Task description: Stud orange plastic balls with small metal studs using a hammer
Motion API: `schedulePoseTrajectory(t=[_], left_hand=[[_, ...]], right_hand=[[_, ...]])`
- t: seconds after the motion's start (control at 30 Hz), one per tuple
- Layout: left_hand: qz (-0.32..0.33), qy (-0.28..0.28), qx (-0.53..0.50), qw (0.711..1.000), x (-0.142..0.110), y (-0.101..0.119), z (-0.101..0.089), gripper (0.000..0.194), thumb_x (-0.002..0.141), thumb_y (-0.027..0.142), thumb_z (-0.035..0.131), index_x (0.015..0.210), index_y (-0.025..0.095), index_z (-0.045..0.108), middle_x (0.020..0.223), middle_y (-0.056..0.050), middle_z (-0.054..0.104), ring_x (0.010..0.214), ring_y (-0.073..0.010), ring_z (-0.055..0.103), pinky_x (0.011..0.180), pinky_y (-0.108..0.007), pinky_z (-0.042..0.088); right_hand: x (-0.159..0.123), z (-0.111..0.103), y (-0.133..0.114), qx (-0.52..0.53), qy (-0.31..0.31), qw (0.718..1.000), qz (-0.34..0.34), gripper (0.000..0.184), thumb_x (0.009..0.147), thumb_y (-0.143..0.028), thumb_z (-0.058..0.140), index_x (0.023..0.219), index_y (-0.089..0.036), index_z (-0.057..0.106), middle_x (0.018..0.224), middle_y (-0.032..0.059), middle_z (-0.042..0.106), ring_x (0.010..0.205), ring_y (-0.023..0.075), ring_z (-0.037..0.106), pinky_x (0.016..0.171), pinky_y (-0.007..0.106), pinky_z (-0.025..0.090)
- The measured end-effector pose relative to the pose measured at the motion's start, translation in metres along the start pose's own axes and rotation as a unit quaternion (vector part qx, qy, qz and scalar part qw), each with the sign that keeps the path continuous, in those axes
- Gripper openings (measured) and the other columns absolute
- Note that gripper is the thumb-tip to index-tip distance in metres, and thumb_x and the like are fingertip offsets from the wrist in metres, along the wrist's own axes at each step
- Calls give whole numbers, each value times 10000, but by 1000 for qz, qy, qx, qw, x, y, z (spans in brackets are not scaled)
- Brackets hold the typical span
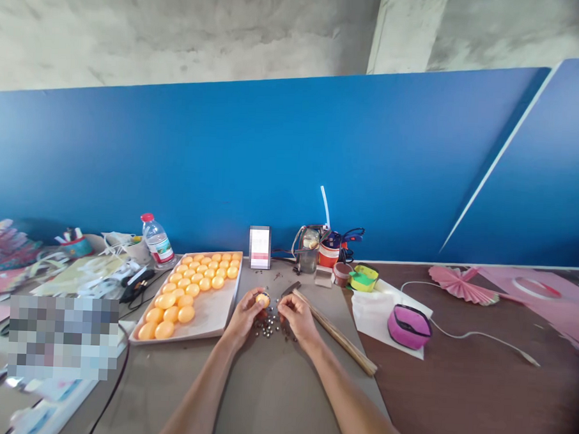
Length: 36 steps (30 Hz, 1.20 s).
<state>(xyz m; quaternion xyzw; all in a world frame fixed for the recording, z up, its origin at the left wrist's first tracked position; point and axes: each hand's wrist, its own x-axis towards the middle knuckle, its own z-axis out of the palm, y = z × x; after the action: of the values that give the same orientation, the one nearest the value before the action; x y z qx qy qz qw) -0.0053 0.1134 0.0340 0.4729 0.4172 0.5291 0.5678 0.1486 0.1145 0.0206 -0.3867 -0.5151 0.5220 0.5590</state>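
My left hand point(248, 317) is closed around an orange ping-pong ball point(263, 300), held just above the table; a dark patch shows on top of the ball. To its right, my right hand point(298, 316) has its thumb and fingers pinched together; what they hold, if anything, is too small to make out. Several small shiny metal pieces point(268, 326) lie scattered on the table between and below the hands. Beside my right hand rests a hammer with a wooden handle point(342, 337), its dark head just behind the fingers. Rows of orange ping-pong balls point(186, 314) sit in a white tray point(213, 308) on the left.
A water bottle point(158, 242) stands behind the tray. At the back are a phone-like screen point(260, 248), a glass jar point(308, 259) and a red cup point(329, 255). Right of the hammer lies a purple mesh case point(409, 327) on white paper. Papers and cables clutter the left.
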Motion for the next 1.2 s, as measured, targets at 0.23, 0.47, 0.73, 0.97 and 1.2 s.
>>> schedulePoseTrajectory(t=[0.23,0.47,0.73,0.97,1.2], left_hand=[[-24,8,-31,999,0,0,2,503,615,367,703,1073,223,551,1051,-50,585,744,-161,618,701,-290,458],[-21,-2,-24,999,2,-3,1,535,619,385,704,1093,204,534,1053,-67,592,749,-175,626,718,-311,475],[-9,-12,-3,1000,2,-5,1,495,652,362,683,1098,189,556,1154,-88,563,851,-201,614,798,-346,470],[-3,-16,26,1000,0,-2,1,482,658,401,668,1075,171,594,1094,-92,609,915,-221,588,797,-332,465],[6,-32,49,998,0,-2,1,447,691,409,633,1075,181,606,1088,-81,617,912,-219,583,789,-315,461]], right_hand=[[0,2,-3,45,37,998,-8,142,674,-313,566,724,-194,509,559,-49,526,445,86,429,495,234,364],[0,2,2,19,27,999,14,218,687,-376,575,775,-181,619,526,-31,548,544,127,511,623,284,413],[-1,7,5,12,3,1000,20,147,674,-321,563,738,-190,576,568,-30,574,460,104,476,524,247,381],[-7,13,-1,-62,-6,998,15,96,703,-300,519,686,-205,519,474,-59,469,426,102,422,444,221,324],[-7,11,-3,-95,4,995,-1,110,708,-305,512,693,-199,538,511,-55,441,461,98,376,457,217,303]])
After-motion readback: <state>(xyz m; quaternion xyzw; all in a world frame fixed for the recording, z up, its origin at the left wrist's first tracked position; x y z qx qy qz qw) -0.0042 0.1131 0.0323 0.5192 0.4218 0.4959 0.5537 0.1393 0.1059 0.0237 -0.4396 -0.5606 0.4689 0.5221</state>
